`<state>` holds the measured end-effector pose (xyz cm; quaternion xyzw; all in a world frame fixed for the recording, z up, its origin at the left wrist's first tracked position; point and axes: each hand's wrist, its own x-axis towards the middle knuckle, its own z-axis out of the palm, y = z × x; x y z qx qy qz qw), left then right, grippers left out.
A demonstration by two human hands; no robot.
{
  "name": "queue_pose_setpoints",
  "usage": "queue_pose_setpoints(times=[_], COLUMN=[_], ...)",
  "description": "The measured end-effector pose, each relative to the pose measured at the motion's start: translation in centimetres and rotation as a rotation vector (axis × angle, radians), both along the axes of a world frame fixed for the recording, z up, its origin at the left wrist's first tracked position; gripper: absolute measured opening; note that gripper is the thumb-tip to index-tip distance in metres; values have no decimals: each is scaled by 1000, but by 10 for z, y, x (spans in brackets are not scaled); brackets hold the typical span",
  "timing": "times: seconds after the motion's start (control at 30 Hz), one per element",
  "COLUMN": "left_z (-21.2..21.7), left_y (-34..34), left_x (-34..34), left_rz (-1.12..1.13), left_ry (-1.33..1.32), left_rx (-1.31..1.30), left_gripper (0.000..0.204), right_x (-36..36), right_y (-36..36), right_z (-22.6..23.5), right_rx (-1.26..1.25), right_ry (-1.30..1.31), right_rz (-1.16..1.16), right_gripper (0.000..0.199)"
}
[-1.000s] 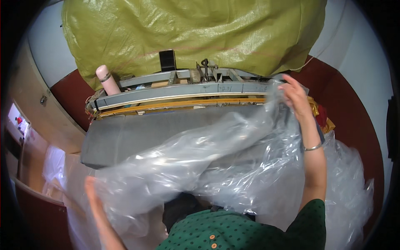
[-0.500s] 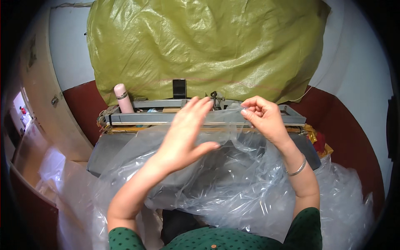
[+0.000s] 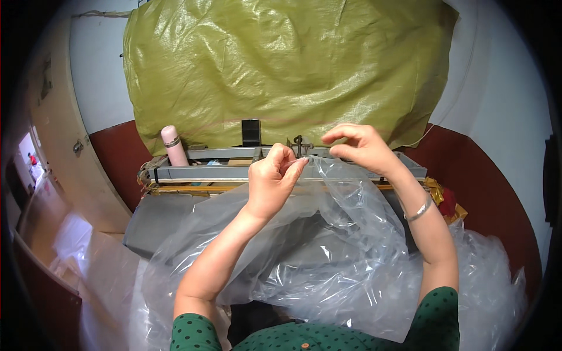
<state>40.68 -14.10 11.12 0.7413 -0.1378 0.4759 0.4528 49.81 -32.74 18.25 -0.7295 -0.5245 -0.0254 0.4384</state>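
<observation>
Fingertips of the left hand (image 3: 274,175) and right hand (image 3: 358,146) pinch together on the clear crinkled plastic bag (image 3: 328,257), stretching its edge taut above the grey metal sealing machine (image 3: 234,169).

Clear plastic bag (image 3: 328,257), green sack (image 3: 281,64)

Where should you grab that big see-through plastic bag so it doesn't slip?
Probably at its top edge, coming from above. The clear plastic bag is floppy and slick, so only a thin pinched edge gives a firm hold. That is where the left hand and right hand both pinch it, just in front of the grey metal machine, while the rest hangs loose toward the person.
</observation>
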Motion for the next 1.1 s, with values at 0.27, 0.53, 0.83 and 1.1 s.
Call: queue_pose_setpoints(times=[0.27, 0.53, 0.83, 1.1], left_z=[-16, -20, -65, -229], left_y=[19, 37, 91, 187], left_x=[-4, -21, -122, -272], left_rz=[267, -115, -1127, -590], left_ry=[-165, 351, 1475, 1616], left_rx=[207, 322, 174, 410], left_gripper=[32, 19, 31, 15], right_x=[0, 15, 118, 12], right_y=[49, 63, -82, -591], right_z=[-38, -78, -206, -321], right_rx=[2, 287, 616, -157], right_ry=[353, 571, 571, -392], right_rz=[277, 251, -782, -1595], right_gripper=[29, 8, 34, 26])
